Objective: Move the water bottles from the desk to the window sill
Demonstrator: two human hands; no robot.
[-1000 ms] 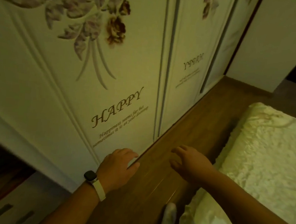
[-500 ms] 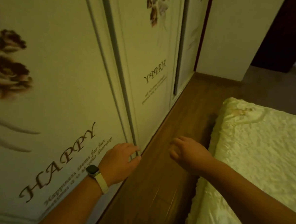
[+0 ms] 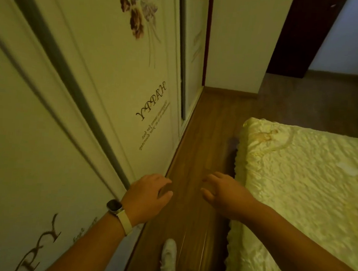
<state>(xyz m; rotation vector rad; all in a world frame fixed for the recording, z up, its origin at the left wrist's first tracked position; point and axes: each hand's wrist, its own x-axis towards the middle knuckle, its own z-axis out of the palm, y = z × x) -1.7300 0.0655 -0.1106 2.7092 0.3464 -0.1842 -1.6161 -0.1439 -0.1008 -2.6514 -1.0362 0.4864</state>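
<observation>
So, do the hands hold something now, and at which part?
Nothing is held: the left hand and right hand are both empty, fingers loosely spread.

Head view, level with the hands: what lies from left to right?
Wardrobe door → watch on the left wrist → left hand → bare wooden floor → right hand → bed. Both hands are empty, with no bottles in view.

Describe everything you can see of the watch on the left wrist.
The watch sits on the back of the left wrist, just behind the left hand. Its face is a dark rounded rectangle, blank from this view, in a paler, seemingly metal frame. A smooth cream strap runs from it around the wrist, snug on the skin. Nothing else touches it; the wardrobe door is beside it.
</observation>
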